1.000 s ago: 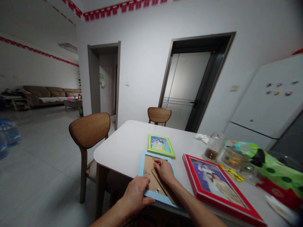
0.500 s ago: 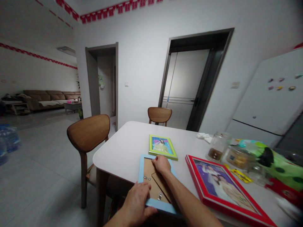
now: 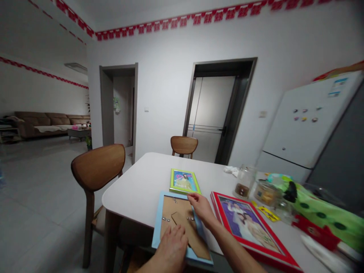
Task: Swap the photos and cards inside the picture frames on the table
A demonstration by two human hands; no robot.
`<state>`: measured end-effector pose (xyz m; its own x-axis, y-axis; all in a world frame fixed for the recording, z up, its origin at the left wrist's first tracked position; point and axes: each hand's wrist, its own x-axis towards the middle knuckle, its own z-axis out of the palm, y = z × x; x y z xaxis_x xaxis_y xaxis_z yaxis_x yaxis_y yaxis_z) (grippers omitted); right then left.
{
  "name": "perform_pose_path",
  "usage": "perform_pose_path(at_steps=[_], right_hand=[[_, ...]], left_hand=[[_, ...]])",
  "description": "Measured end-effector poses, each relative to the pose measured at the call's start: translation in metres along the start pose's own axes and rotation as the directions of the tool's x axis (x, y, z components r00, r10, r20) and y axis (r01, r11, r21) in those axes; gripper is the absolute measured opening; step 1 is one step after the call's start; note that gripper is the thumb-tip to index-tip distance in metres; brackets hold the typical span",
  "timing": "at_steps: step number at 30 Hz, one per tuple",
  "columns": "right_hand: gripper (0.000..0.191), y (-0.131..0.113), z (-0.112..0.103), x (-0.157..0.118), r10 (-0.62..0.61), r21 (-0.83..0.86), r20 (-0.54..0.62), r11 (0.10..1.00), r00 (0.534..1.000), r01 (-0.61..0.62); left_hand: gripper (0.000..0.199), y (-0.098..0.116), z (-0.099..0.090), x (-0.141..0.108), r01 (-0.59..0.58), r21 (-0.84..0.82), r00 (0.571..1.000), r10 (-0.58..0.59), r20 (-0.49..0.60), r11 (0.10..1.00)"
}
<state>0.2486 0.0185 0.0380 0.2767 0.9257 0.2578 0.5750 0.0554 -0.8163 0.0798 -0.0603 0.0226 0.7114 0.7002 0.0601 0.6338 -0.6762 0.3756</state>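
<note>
Blue frame (image 3: 158,224) lies face-down on the worktop (image 3: 136,189), left hand (image 3: 174,242) open atop it, right hand (image 3: 201,207) with fingers curled at its far corner, hold unclear.

A home: sofa (image 3: 42,120), fridge (image 3: 298,132), dining table (image 3: 142,185).

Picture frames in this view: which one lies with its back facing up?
The light-blue frame: its brown backing with metal clips shows, while the green frame and red frame lie face up.

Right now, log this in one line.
left hand: on backing of blue frame | right hand: at its far right corner | green frame: beyond | red frame: to the right
</note>
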Motion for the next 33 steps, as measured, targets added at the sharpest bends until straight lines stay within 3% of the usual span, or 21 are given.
perform_pose_path(at_steps=[4,7,9,11,13,15,16,18,20,22,24,25,27,29,33], right_hand=[[0.039,0.004,-0.03,-0.03,0.103,0.202,-0.095,0.976,0.99,-0.082],[0.042,0.004,-0.032,-0.052,0.186,0.304,-0.121,0.942,0.975,-0.142],[0.044,0.0,-0.023,-0.066,0.261,0.382,-0.065,0.898,0.963,-0.218],[0.046,-0.007,-0.014,-0.079,0.327,0.535,0.082,0.783,0.941,-0.318],[0.046,-0.013,-0.01,-0.086,0.291,0.703,0.203,0.621,0.935,-0.346],[0.047,-0.013,-0.02,-0.085,0.223,0.802,0.143,0.545,0.964,-0.246],[0.048,-0.009,-0.031,-0.081,0.217,0.809,0.066,0.56,0.974,-0.18],[0.049,0.005,-0.065,-0.068,0.258,0.729,-0.085,0.675,0.962,-0.116],[0.05,0.026,-0.107,-0.053,0.333,0.499,-0.201,0.844,0.921,-0.196],[0.052,0.047,-0.148,-0.041,0.299,0.116,-0.284,0.954,0.911,-0.277],[0.052,0.065,-0.178,-0.032,0.304,-0.006,-0.308,0.947,0.902,-0.321],[0.051,0.072,-0.189,-0.03,0.304,-0.052,-0.311,0.941,0.9,-0.335],[0.047,0.084,-0.2,-0.028,0.302,-0.123,-0.307,0.928,0.903,-0.352],[0.043,0.095,-0.202,-0.027,0.294,-0.207,-0.303,0.908,0.907,-0.363],[0.034,0.109,-0.201,-0.027,0.269,-0.359,-0.265,0.864,0.926,-0.353]], left_hand=[[0.049,0.0,-0.02,0.0,0.008,-0.099,0.986,-0.025,-0.163,0.995],[0.025,0.008,-0.043,0.003,-0.072,-0.319,0.924,-0.057,-0.377,0.945],[0.011,0.021,-0.053,0.009,-0.183,-0.526,0.856,-0.128,-0.5,0.831],[0.011,0.037,-0.056,0.016,-0.285,-0.695,0.802,-0.233,-0.55,0.66],[0.018,0.053,-0.054,0.025,-0.363,-0.783,0.784,-0.288,-0.549,0.505],[0.027,0.066,-0.05,0.036,-0.426,-0.813,0.787,-0.282,-0.549,0.396],[0.034,0.07,-0.049,0.042,-0.45,-0.821,0.79,-0.273,-0.549,0.35],[0.05,0.074,-0.046,0.056,-0.462,-0.842,0.795,-0.291,-0.532,0.279],[0.057,0.074,-0.038,0.072,-0.405,-0.882,0.828,-0.312,-0.466,0.241],[0.055,0.073,-0.023,0.088,-0.306,-0.919,0.885,-0.282,-0.371,0.249],[0.054,0.075,-0.003,0.101,-0.208,-0.92,0.928,-0.23,-0.293,0.332],[0.054,0.077,0.008,0.107,-0.164,-0.895,0.936,-0.222,-0.274,0.415],[0.054,0.08,0.026,0.114,-0.072,-0.776,0.941,-0.215,-0.261,0.627],[0.053,0.083,0.037,0.118,-0.011,-0.631,0.945,-0.199,-0.261,0.776],[0.054,0.084,0.038,0.116,-0.017,-0.55,0.953,-0.153,-0.261,0.835]])
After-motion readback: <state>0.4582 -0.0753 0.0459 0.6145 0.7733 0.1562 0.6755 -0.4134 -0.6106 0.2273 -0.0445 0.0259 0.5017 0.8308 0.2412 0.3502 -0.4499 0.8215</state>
